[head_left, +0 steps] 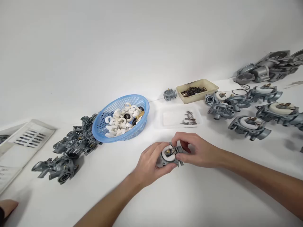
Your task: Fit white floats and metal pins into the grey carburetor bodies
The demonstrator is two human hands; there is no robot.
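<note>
A grey metal carburetor (176, 151) lies on the white table in front of me, its open float-chamber side facing up. Seated in it is a white C-shaped float (166, 156) around brass jets. My left hand (151, 162) grips the body from the left, thumb along the near edge and fingers on the far side. From the right, the thumb and curled index finger of my right hand (196, 149) close on the carburetor by the float's hinge. Whether a small pin is between those fingertips is hidden.
Left stands a blue basket (101, 137) of floats beside piled carburetors (78, 143). Ahead are a clear tray (169, 118) with small metal parts, a yellowish tray (208, 85) of black rings, and one carburetor (169, 94). Carburetors with floats (249, 126) stand right; another person's hand (8, 206) lower left.
</note>
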